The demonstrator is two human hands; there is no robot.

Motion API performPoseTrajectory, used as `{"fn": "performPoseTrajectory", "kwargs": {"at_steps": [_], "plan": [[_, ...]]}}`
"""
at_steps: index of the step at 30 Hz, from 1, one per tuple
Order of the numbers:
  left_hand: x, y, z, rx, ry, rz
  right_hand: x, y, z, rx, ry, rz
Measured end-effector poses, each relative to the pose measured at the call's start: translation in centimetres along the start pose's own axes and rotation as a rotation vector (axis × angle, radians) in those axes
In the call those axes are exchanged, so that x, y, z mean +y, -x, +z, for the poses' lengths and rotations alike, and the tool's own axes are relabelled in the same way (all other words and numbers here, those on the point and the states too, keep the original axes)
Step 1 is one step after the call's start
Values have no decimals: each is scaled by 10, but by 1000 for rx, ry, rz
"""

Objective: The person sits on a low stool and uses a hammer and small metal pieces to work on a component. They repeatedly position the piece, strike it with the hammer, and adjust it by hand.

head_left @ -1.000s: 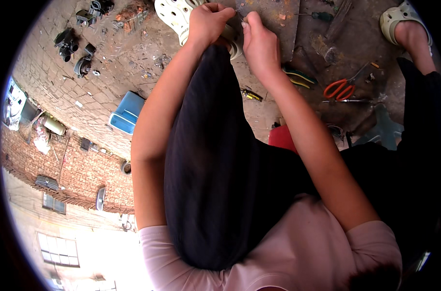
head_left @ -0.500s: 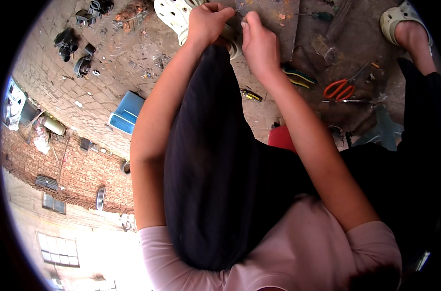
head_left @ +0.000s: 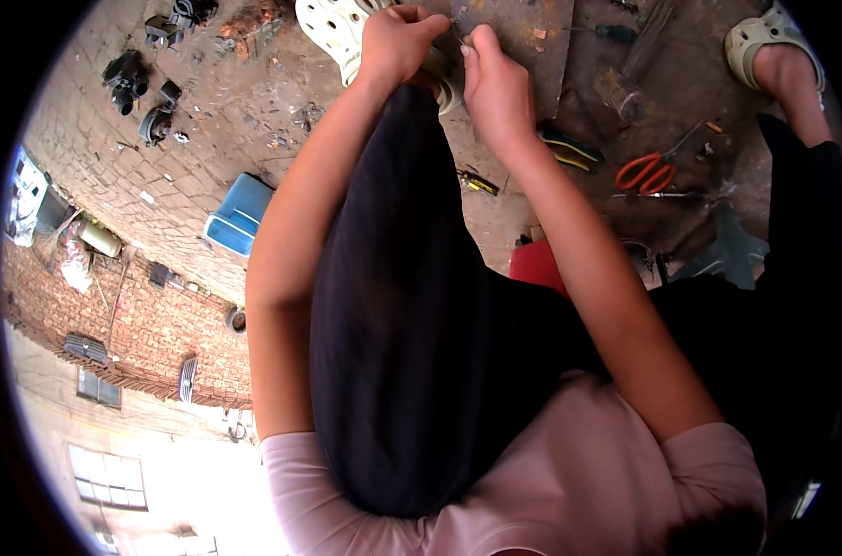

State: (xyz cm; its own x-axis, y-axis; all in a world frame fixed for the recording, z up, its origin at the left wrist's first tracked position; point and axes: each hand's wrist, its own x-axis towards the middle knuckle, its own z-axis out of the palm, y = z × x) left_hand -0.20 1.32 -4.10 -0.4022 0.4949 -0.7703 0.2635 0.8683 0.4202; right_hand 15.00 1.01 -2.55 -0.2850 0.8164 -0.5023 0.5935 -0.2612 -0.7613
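Note:
At the top of the view my left hand [head_left: 401, 42] is closed in a pinch, beside a cream perforated clog [head_left: 326, 30] on my foot. Just right of it, my right hand [head_left: 497, 88] is pinched shut, thumb against forefinger, its fingertips a short way from the left ones. A thin dark strand [head_left: 456, 30], perhaps wire, shows between the fingertips; its kind and ends are too small to tell. Behind the right hand lies a flat, stained plate [head_left: 540, 46]. Pliers with green and yellow handles [head_left: 571, 150] rest on the ground right of my right wrist.
Orange-handled scissors [head_left: 647, 173], a hammer [head_left: 617, 93] and a yellow-and-black tool [head_left: 478, 182] lie on the dirty ground. Something red [head_left: 536, 266] shows beside my right forearm. A blue plastic container [head_left: 238, 215] stands left of my left arm. Black parts [head_left: 126, 82] are scattered at upper left.
Both hands keep their pinch in nearly the same place, the right fingertips shifting very slightly. The surroundings have slid a little with the head's movement.

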Motion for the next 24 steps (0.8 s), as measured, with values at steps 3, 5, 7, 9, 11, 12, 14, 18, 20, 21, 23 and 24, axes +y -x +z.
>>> {"fn": "performPoseTrajectory", "kwargs": {"at_steps": [3,5,7,9,11,12,14,18,20,21,23,24], "plan": [[0,-2,0,-9,25,-15,-1,0,2,24,4,-12],[-5,-4,1,-12,57,-16,-3,0,3,20,23,13],[-5,-4,1,-12,64,-9,-6,-1,4,12,51,61],[-3,-4,2,-8,47,4,-6,-2,3,4,77,63],[-3,-3,5,-24,130,-73,-3,-1,3,1,38,46],[-3,-2,6,-32,172,-111,0,2,2,-1,-13,28],[-1,-3,4,-11,103,-27,4,-1,0,-4,-53,2],[-1,-3,2,-13,53,-39,2,0,-1,-39,8,40],[-2,-3,2,-10,49,-34,1,-1,-1,-28,19,34],[-2,-2,2,-11,46,-32,1,-1,0,-9,7,17],[-2,-3,0,-15,35,-15,-1,0,2,10,6,14],[-2,-3,0,-17,30,-7,-1,0,2,7,18,27]]}}
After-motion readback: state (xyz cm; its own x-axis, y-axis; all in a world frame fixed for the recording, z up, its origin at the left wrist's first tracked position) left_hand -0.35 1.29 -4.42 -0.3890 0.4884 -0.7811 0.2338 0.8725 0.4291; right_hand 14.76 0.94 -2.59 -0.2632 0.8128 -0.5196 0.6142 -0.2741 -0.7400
